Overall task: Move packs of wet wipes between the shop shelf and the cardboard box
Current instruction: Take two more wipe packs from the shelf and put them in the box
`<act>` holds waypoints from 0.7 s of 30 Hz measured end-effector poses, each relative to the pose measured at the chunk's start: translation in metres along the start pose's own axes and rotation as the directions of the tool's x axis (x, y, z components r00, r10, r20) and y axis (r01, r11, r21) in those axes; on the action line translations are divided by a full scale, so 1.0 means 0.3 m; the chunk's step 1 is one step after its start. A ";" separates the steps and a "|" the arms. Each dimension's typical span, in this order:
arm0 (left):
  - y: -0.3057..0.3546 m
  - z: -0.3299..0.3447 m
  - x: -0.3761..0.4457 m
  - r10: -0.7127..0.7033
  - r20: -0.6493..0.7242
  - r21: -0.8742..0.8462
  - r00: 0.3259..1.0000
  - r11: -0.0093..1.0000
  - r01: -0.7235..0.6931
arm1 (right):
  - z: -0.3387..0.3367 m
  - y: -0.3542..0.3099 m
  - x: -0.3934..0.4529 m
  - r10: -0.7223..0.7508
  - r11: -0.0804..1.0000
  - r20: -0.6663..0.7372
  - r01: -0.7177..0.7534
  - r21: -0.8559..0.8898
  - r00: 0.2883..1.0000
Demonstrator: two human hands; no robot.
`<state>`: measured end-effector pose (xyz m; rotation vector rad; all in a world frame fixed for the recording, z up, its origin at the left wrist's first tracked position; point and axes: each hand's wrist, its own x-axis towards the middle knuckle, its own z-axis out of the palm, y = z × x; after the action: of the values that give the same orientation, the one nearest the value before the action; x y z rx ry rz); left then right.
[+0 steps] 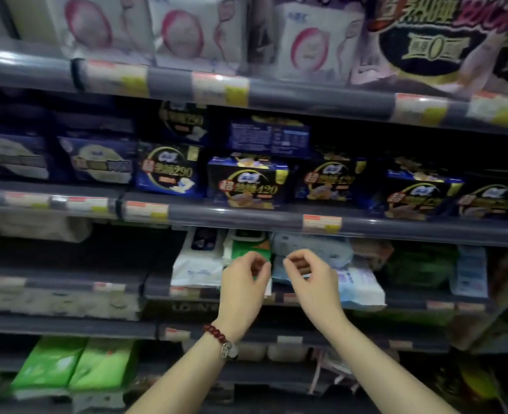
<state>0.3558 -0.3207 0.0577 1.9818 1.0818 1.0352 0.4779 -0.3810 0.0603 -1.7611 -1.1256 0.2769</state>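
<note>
Packs of wet wipes lie on the third shelf (411, 300) from the top: a white pack (196, 268), a green and white pack (248, 246) and pale blue packs (360, 286). My left hand (243, 282), with a red bead bracelet on its wrist, hovers in front of the green pack with curled fingers and holds nothing. My right hand (309, 276) hangs beside it in front of a pale blue pack (312, 248), fingers also curled and apart, with nothing in it. The cardboard box is out of view.
The shelf above carries dark blue packs (246, 183); the top shelf carries white and pink packs (187, 31). Bright green packs (76, 366) sit on a low shelf at the left. Grey shelf rails with price tags (321, 224) jut out in front.
</note>
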 end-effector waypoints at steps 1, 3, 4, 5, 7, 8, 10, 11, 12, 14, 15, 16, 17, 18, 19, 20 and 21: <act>-0.031 -0.045 0.003 -0.015 -0.013 0.005 1.000 1.000 0.015 | 0.041 -0.023 0.000 0.002 1.000 0.004 -0.002 0.005 1.000; -0.092 -0.124 0.013 -0.041 -0.061 0.013 0.997 0.999 0.042 | 0.117 -0.056 0.002 0.013 1.000 0.004 -0.013 0.013 1.000; -0.123 -0.161 0.020 -0.056 -0.084 0.013 0.995 0.998 0.058 | 0.153 -0.067 0.006 0.022 1.000 0.001 -0.023 0.007 1.000; -0.152 -0.196 0.029 -0.073 -0.099 0.012 0.992 0.997 0.075 | 0.184 -0.075 0.012 0.037 0.999 -0.007 -0.037 -0.002 0.999; -0.207 -0.256 0.049 -0.107 -0.122 0.012 0.987 0.994 0.110 | 0.233 -0.088 0.023 0.078 0.997 -0.019 -0.078 -0.019 0.997; -0.237 -0.281 0.064 -0.126 -0.136 0.016 0.983 0.991 0.129 | 0.251 -0.098 0.027 0.100 0.994 -0.033 -0.101 -0.030 0.994; -0.300 -0.318 0.100 -0.178 -0.154 0.033 0.972 0.982 0.185 | 0.279 -0.116 0.032 0.140 0.988 -0.083 -0.145 -0.053 0.987; -0.331 -0.330 0.119 -0.211 -0.152 0.044 0.966 0.974 0.220 | 0.289 -0.120 0.035 0.163 0.983 -0.114 -0.172 -0.069 0.980; -0.359 -0.337 0.138 -0.244 -0.143 0.059 0.959 0.965 0.254 | 0.299 -0.120 0.039 0.187 0.975 -0.148 -0.202 -0.089 0.971; -0.400 -0.341 0.173 -0.293 -0.100 0.079 0.951 0.950 0.301 | 0.313 -0.113 0.052 0.236 0.954 -0.213 -0.268 -0.138 0.948; -0.410 -0.339 0.189 -0.313 -0.072 0.083 0.947 0.945 0.318 | 0.318 -0.107 0.058 0.257 0.939 -0.233 -0.299 -0.167 0.938; -0.418 -0.333 0.204 -0.331 -0.047 0.087 0.942 0.939 0.334 | 0.323 -0.101 0.063 0.271 0.924 -0.245 -0.323 -0.204 0.931; -0.423 -0.324 0.217 -0.351 -0.025 0.099 0.936 0.931 0.352 | 0.330 -0.097 0.067 0.281 0.909 -0.249 -0.340 -0.242 0.927; -0.428 -0.313 0.229 -0.370 -0.003 0.113 0.929 0.923 0.368 | 0.337 -0.096 0.071 0.285 0.896 -0.249 -0.350 -0.275 0.926; -0.431 -0.299 0.241 -0.386 0.019 0.124 0.922 0.916 0.381 | 0.348 -0.094 0.075 0.286 0.886 -0.242 -0.352 -0.301 0.927; -0.433 -0.284 0.250 -0.401 0.041 0.132 0.915 0.910 0.393 | 0.362 -0.094 0.079 0.282 0.880 -0.232 -0.348 -0.324 0.931; -0.429 -0.270 0.256 -0.412 0.058 0.139 0.909 0.905 0.402 | 0.377 -0.094 0.082 0.281 0.872 -0.220 -0.344 -0.347 0.934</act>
<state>0.2655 -0.1821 0.0172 1.7652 1.4641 0.6652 0.4046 -0.2901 0.0358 -2.2754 -0.8055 0.1061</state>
